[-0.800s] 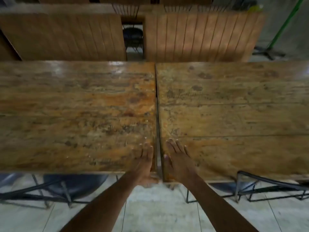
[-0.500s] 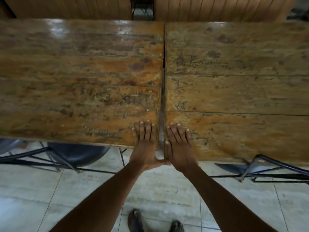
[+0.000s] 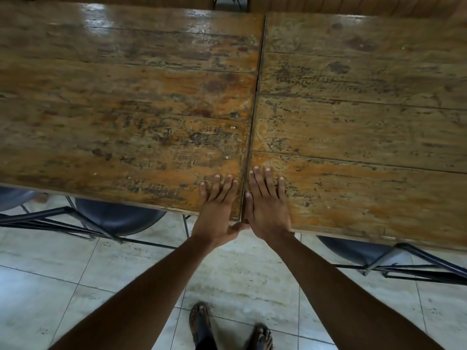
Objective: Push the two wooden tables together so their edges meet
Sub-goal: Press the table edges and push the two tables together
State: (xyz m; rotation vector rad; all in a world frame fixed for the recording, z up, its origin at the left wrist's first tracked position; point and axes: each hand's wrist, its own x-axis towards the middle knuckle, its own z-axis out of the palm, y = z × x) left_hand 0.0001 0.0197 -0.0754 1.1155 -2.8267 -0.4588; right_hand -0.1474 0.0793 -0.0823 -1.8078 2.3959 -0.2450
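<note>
Two worn wooden tables stand side by side. The left table (image 3: pixel 121 104) and the right table (image 3: pixel 361 117) touch along a thin dark seam that runs from the far edge to the near edge. My left hand (image 3: pixel 217 208) lies flat on the near right corner of the left table. My right hand (image 3: pixel 267 205) lies flat on the near left corner of the right table. Both palms press down with fingers stretched forward, and the thumbs hang over the near edge by the seam. Neither hand grips anything.
Dark blue chairs on black metal frames sit tucked under the left table (image 3: pixel 118 218) and the right table (image 3: pixel 353 251). A pale tiled floor (image 3: pixel 75 286) lies below. My sandalled feet (image 3: pixel 227 329) stand near the bottom edge. More wooden furniture shows at the far top.
The view has tilted down and moved closer, so my feet now show. The gap between the tables has narrowed to a thin seam. Both hands stay flat on the near corners.
</note>
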